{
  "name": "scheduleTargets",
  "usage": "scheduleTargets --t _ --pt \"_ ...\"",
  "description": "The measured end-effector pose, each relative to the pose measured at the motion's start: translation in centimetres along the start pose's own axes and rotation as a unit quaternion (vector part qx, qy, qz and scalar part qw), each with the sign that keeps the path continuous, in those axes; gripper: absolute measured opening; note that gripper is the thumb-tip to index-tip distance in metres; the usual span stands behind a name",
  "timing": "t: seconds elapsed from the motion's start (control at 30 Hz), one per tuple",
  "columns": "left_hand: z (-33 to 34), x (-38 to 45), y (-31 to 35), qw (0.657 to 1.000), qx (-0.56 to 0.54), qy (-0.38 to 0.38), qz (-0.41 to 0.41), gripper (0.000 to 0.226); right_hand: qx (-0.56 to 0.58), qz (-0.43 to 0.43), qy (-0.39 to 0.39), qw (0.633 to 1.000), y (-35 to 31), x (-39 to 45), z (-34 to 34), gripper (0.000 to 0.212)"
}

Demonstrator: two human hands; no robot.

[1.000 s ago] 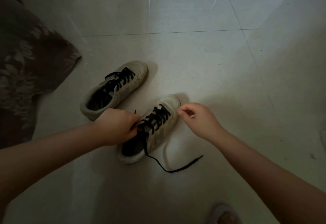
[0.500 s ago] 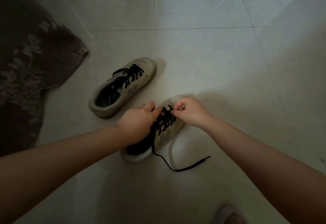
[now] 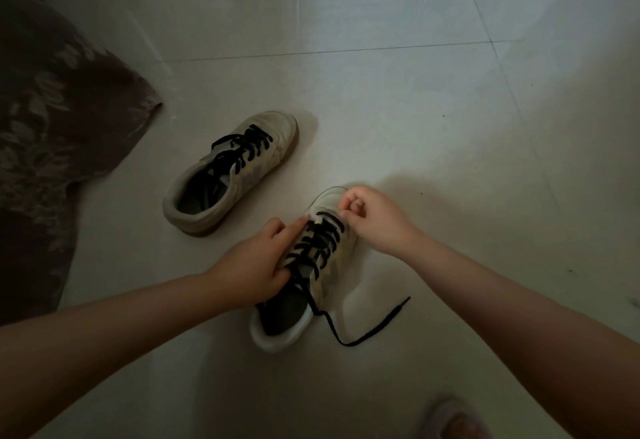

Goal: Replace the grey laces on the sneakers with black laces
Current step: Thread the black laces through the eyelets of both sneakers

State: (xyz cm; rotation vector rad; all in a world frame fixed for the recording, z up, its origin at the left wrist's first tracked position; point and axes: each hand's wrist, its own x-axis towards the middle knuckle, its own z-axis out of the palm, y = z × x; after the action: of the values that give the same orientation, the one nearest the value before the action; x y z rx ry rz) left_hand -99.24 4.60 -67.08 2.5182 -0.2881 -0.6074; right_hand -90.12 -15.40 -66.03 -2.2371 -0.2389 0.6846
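Near sneaker on tiled floor: left hand gripping its black-laced side, right hand pinching black lace by the toe; second sneaker just beyond.

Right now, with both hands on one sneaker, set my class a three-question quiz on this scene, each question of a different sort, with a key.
1. True or false: the far sneaker already has black laces.
2. Which hand pinches the lace near the toe of the near sneaker? A) left hand B) right hand
3. Fill in: the loose lace end lies on the ____.

Key: 1 true; 2 B; 3 floor.
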Motion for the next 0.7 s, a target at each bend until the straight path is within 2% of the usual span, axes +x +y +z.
scheduleTargets --t 0.07,0.17,0.3,0.4,0.53,0.63,0.7 --pt "-0.2 -0.6 0.0 1.0 -0.012 -0.011 0.019 0.085 0.016 -0.045 0.054 0.997 0.5 -1.0 0.2 0.005" --pt "-0.9 -0.9 0.0 0.997 -0.039 -0.006 0.063 0.088 -0.024 -0.087 0.055 0.994 0.9 -2.8 0.5 0.004" --pt "-1.1 0.7 0.1 0.984 -0.148 0.083 0.064 0.051 -0.064 -0.058 0.07 0.994 0.8 -4.1 1.6 0.006" --pt "-1.2 2.4 0.2 0.983 -0.099 0.124 0.087 0.031 -0.086 -0.024 0.088 0.992 -0.1 -4.5 2.1 0.011" --pt "-2.2 3.6 0.6 0.98 0.004 0.14 0.142 0.032 -0.158 -0.02 0.06 0.985 -0.7 -4.1 2.4 0.012" --pt "-2.2 3.7 0.8 0.973 0.047 0.141 0.174 0.03 -0.106 -0.022 0.032 0.994 -0.5 -3.8 2.3 0.009" --pt "-1.8 3.9 1.0 0.982 0.002 0.138 0.131 0.021 -0.059 -0.015 0.008 0.998 -0.3 -3.9 2.1 0.009"
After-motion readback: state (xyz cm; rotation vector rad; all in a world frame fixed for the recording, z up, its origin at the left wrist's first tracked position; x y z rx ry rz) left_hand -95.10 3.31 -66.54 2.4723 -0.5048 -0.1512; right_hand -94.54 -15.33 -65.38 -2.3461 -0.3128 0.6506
